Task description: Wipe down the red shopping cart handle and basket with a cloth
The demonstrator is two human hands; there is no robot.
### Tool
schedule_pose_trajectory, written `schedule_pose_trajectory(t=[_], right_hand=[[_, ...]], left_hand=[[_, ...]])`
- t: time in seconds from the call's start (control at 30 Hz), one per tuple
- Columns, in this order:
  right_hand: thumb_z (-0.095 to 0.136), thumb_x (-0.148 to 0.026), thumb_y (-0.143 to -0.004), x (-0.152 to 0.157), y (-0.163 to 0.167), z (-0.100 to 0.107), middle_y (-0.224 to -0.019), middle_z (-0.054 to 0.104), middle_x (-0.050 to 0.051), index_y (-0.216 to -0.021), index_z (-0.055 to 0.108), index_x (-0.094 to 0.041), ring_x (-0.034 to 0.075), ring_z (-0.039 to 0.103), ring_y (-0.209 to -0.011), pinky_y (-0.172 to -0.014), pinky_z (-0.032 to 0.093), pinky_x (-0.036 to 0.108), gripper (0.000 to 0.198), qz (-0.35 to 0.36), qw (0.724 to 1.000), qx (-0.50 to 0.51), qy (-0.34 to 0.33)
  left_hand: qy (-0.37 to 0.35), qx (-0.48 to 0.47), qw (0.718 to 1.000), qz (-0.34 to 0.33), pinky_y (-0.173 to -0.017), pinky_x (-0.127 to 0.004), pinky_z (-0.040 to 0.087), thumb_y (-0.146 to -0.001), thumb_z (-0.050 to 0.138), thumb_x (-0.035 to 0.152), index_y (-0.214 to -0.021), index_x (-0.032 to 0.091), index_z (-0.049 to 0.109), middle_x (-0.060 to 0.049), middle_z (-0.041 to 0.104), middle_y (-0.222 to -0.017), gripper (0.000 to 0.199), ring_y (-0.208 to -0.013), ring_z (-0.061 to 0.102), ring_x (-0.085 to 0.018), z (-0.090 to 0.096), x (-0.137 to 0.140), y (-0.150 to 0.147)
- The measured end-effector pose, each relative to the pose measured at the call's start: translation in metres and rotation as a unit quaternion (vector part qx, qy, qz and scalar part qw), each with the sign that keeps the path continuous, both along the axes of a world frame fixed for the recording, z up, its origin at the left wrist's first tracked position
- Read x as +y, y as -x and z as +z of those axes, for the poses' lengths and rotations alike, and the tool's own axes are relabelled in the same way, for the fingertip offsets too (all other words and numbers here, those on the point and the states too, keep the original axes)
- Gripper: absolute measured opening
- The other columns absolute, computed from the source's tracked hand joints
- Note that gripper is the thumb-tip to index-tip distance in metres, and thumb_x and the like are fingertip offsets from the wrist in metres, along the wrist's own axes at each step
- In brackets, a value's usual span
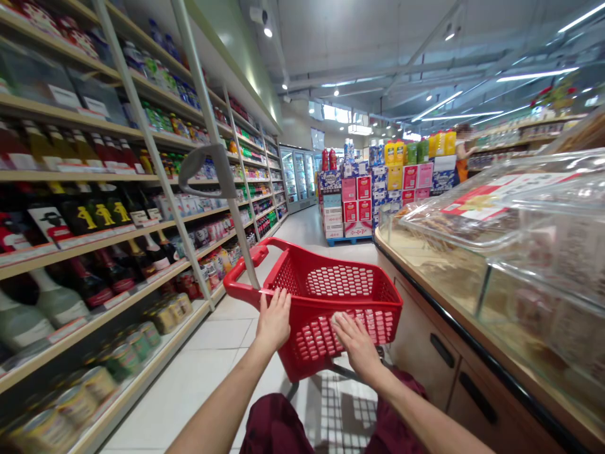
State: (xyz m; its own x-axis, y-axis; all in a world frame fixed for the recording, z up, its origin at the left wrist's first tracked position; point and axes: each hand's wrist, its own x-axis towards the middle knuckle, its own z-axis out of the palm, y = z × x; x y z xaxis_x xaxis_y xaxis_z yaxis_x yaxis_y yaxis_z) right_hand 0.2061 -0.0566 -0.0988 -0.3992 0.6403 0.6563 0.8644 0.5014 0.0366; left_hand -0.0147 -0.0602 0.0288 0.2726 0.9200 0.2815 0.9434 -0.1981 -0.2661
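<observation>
A red plastic shopping cart (347,302) with perforated basket walls stands in the aisle, side-on to me. My left hand (275,318) lies on its near side by the handle end, fingers stretched out and holding nothing. Lower and further right, my right hand (358,347) presses its fingers against the basket's outer wall. Something small and white (334,320) shows at those fingertips; its kind is unclear. A tall metal pole (243,236) with a grey loop (208,171) rises at the cart's handle end. Inside the basket, what I can see holds no goods.
Shelves of bottles and cans (104,214) run along the left. On the right stands a wooden counter (425,334) with clear plastic packs (515,208). Stacked drink boxes (357,202) are ahead, with glass-door fridges (295,173) behind. A person (462,157) stands far right.
</observation>
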Motion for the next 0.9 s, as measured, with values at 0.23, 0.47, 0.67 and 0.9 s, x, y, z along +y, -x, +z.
schedule_pose_trajectory(t=[0.23, 0.47, 0.67, 0.9], right_hand=[[0.033, -0.003, -0.079, 0.000, -0.032, -0.007, -0.125, 0.050, 0.003, -0.116, 0.052, -0.025, 0.017, 0.038, -0.120, -0.098, 0.029, 0.039, 0.048, -0.042, 0.998, 0.020, 0.045], [0.031, 0.000, -0.078, -0.005, -0.052, -0.002, -0.131, 0.042, 0.004, -0.123, 0.046, -0.022, 0.020, 0.032, -0.124, -0.099, 0.028, 0.042, 0.052, -0.085, 0.995, 0.041, 0.016], [0.033, -0.002, -0.076, -0.009, -0.074, -0.015, -0.127, 0.047, 0.004, -0.122, 0.047, -0.024, 0.018, 0.036, -0.122, -0.097, 0.031, 0.040, 0.053, -0.050, 0.998, 0.032, 0.020], [0.030, 0.000, -0.068, -0.019, -0.106, -0.040, -0.125, 0.049, 0.005, -0.118, 0.051, -0.024, 0.018, 0.041, -0.118, -0.094, 0.034, 0.041, 0.060, -0.117, 0.990, 0.059, 0.054]], left_hand=[[0.009, 0.005, 1.000, 0.022, -0.103, -0.053, 0.006, -0.063, 0.041, 0.019, -0.130, 0.009, 0.030, -0.012, 0.026, -0.139, 0.069, -0.130, 0.017, -0.025, -0.003, 0.000, -0.002], [-0.011, 0.012, 0.999, 0.043, -0.103, -0.054, 0.009, -0.062, 0.037, 0.017, -0.132, 0.008, 0.026, -0.010, 0.022, -0.141, 0.071, -0.131, 0.013, -0.024, -0.010, -0.008, -0.002], [-0.018, 0.010, 0.998, 0.055, -0.103, -0.053, 0.011, -0.061, 0.037, 0.017, -0.132, 0.008, 0.026, -0.010, 0.021, -0.141, 0.072, -0.131, 0.013, -0.024, -0.012, -0.012, -0.002], [-0.028, 0.008, 0.998, 0.056, -0.103, -0.053, 0.011, -0.063, 0.037, 0.017, -0.132, 0.009, 0.027, -0.010, 0.022, -0.141, 0.070, -0.131, 0.013, -0.024, -0.017, -0.014, -0.002]])
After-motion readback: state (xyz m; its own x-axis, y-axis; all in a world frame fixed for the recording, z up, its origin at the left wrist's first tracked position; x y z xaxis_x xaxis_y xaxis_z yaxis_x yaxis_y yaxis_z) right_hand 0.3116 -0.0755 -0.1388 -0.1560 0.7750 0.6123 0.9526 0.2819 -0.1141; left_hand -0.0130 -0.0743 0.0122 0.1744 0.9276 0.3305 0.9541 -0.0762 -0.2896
